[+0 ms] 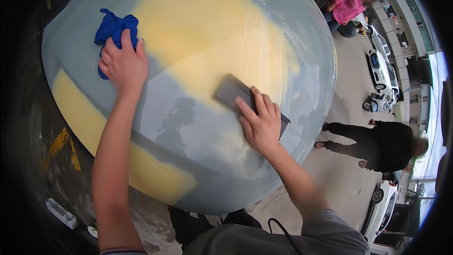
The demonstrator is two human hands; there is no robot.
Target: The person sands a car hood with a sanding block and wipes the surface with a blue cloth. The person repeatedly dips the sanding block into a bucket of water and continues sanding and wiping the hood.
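A large curved car panel (155,113), apparently a bonnet, spreads below me with grey coating and broad yellow patches. Its surface looks wet and glossy. On its far left, my left hand (125,63) presses a crumpled blue cloth (115,26), with the fingers bent over its near edge. Right of the middle, my right hand (265,127) grips a dark grey sanding sheet (231,92), which seems to be wrapped round a flat block. That sheet lies against the panel, where yellow meets grey, and its far left end is blurred. The palm hides part of it.
A person in black (394,146) stands on the pavement at the right; another in pink (348,7) is at the far right. White cars (383,68) and a scooter (376,104) are parked beyond. A white box (61,213) lies on the floor at lower left.
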